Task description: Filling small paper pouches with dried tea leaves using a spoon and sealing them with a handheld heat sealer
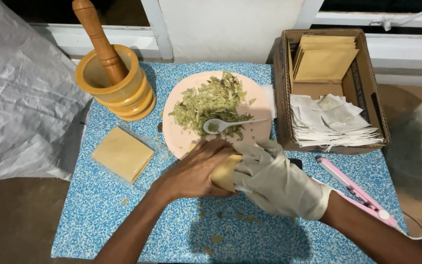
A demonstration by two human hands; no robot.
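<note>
Seen from the head camera, both hands meet at the middle of the frame over the blue speckled table. The bare left hand is curled around a small tan pouch, pinching one side, while the gloved right hand grips the other side, so the pouch is held up between them, seemingly with its mouth toward the plate. That pink plate sits just above the hands, heaped with dried green leaves, a white spoon lying on them with its handle toward the right hand. A wooden mortar with its pestle stands upper left. A stack of tan pouches lies left of the hands. At the right, a cardboard box holds envelopes and white sachets, and a pink sealer lies beside the right wrist.
</note>
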